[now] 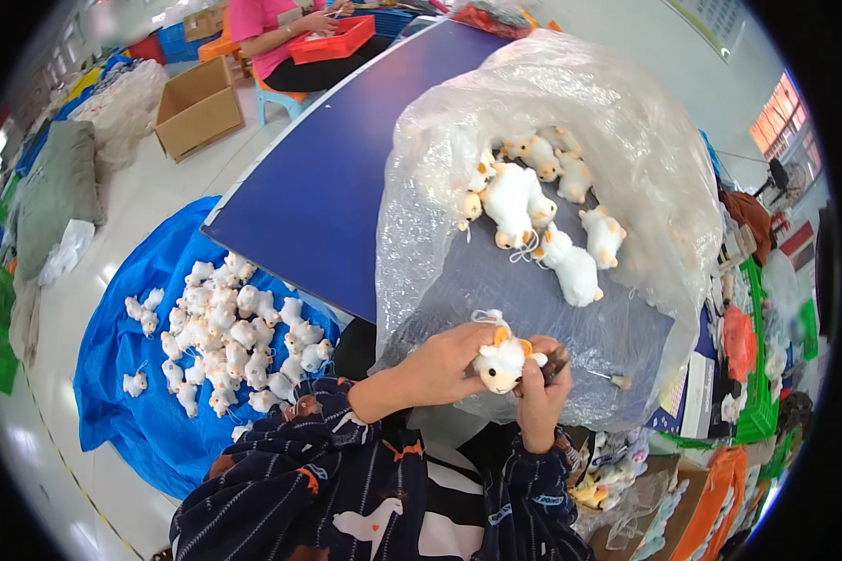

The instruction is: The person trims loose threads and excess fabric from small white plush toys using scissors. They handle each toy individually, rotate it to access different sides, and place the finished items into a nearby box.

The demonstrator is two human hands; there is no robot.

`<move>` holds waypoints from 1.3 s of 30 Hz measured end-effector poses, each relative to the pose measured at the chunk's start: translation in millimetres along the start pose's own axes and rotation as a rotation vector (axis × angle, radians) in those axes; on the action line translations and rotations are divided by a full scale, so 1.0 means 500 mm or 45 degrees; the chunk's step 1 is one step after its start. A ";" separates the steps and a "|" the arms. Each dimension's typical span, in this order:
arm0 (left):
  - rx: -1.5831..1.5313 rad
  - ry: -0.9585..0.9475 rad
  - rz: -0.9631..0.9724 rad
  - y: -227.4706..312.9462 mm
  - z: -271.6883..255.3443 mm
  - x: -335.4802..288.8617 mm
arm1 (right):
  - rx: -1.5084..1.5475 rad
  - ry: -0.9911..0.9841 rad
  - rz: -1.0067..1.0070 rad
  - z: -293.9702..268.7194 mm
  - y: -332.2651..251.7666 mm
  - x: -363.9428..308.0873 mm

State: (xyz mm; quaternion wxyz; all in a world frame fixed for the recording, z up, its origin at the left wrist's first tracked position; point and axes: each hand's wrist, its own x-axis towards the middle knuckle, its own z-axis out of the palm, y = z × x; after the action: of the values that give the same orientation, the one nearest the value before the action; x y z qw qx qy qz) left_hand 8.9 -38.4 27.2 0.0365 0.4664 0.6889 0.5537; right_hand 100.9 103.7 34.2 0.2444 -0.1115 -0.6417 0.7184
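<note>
Between my two hands, just past the near edge of the table, is a small white plush animal [502,363] with orange ears, black eyes and a white string loop. My left hand [444,365] grips it from the left side. My right hand [541,393] pinches its right side near the face; something dark shows by these fingers, too small to make out. Ahead, several similar plush animals [571,265] lie in the mouth of a big clear plastic bag [430,140] spread over the table.
The blue table [318,187] reaches away to the left. On the floor at left, a blue sheet [122,365] bears a heap of white plush animals [225,327]. Beyond stand a cardboard box [196,107] and a seated person [271,37] with a red tray [332,42]. Green crates [758,411] stand at right.
</note>
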 end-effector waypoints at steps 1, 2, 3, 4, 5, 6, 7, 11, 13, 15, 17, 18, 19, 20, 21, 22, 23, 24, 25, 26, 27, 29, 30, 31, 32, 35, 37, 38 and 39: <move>0.007 0.018 0.015 -0.002 0.001 -0.001 | -0.063 -0.024 -0.037 -0.007 0.005 0.001; 0.014 0.035 0.030 -0.005 0.002 -0.002 | -0.126 -0.046 -0.075 -0.007 0.006 0.004; 0.020 0.051 0.045 -0.008 0.003 -0.003 | -0.193 -0.070 -0.113 -0.004 -0.001 0.006; 0.021 0.061 0.062 -0.011 0.004 -0.004 | -0.256 -0.092 -0.149 0.004 -0.018 0.006; 0.023 0.071 0.079 -0.013 0.005 -0.006 | -0.319 -0.114 -0.184 0.010 -0.026 0.007; 0.027 0.082 0.095 -0.016 0.005 -0.008 | -0.319 -0.125 -0.179 0.012 -0.025 0.011; 0.035 0.094 0.115 -0.017 0.008 -0.008 | -0.324 -0.132 -0.174 0.010 -0.026 0.012; 0.098 0.144 0.199 -0.014 0.008 -0.009 | -0.275 -0.107 -0.019 0.012 -0.018 0.008; 0.130 0.171 0.261 -0.016 0.010 -0.008 | -0.168 -0.061 0.040 0.018 -0.021 0.005; 0.166 0.161 0.266 -0.014 0.010 -0.008 | -0.196 -0.062 -0.170 0.009 0.005 0.013; 0.133 0.139 0.260 -0.012 0.017 -0.005 | -0.068 -0.056 -0.161 -0.004 0.027 0.017; 0.131 0.143 0.200 -0.012 0.013 -0.007 | -0.008 -0.044 -0.156 -0.008 0.031 0.015; 0.115 0.127 0.152 -0.008 0.006 0.000 | 0.050 -0.014 -0.041 -0.008 0.026 0.011; 0.089 0.097 0.104 -0.002 0.005 0.002 | 0.126 0.024 -0.064 -0.003 0.026 0.009; 0.123 0.060 0.092 -0.026 0.006 -0.002 | 0.160 -0.008 -0.016 0.009 0.016 0.010; 0.074 0.127 0.089 -0.030 0.008 -0.007 | 0.181 -0.018 0.027 0.009 0.007 0.008; 0.042 0.158 0.105 -0.030 0.006 -0.008 | 0.118 -0.018 0.013 0.004 0.007 0.006; -0.095 0.183 0.003 -0.029 0.006 -0.014 | 0.053 -0.016 0.003 -0.003 0.009 0.003; -0.117 0.139 -0.059 -0.022 -0.010 -0.017 | -0.130 -0.124 -0.129 -0.002 0.006 0.009; -0.299 0.208 -0.184 -0.009 -0.012 -0.017 | -0.335 -0.218 -0.255 -0.003 -0.003 0.010; -0.497 0.232 -0.292 -0.018 -0.006 -0.025 | -0.421 -0.234 -0.327 -0.002 -0.007 0.007; -0.583 0.229 -0.362 -0.003 -0.012 -0.013 | -0.528 -0.260 -0.446 0.002 -0.014 0.006; -0.658 0.269 -0.374 -0.004 -0.008 -0.011 | -0.548 -0.269 -0.494 -0.001 -0.016 0.007; -0.664 0.251 -0.379 -0.006 -0.010 -0.015 | -0.520 -0.274 -0.521 0.001 -0.014 0.008; -0.668 0.236 -0.385 -0.008 -0.011 -0.018 | -0.534 -0.272 -0.540 0.000 -0.015 0.009; -0.727 0.245 -0.383 -0.022 -0.003 -0.021 | -0.572 -0.310 -0.480 -0.007 -0.027 0.005; -0.748 0.256 -0.417 -0.042 0.001 -0.028 | -0.548 -0.311 -0.483 -0.012 -0.021 0.006; -0.741 0.253 -0.454 -0.055 -0.001 -0.035 | -0.536 -0.313 -0.486 -0.014 -0.018 0.007; -0.735 0.249 -0.491 -0.061 -0.003 -0.039 | -0.572 -0.276 -0.458 -0.016 -0.018 0.008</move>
State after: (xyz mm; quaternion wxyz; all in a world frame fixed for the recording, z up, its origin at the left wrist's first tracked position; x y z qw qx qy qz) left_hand 0.8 -51.2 -5.5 0.2041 0.2432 0.5797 0.7504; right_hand 102.9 113.1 42.5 0.2671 0.0301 -0.8162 0.5115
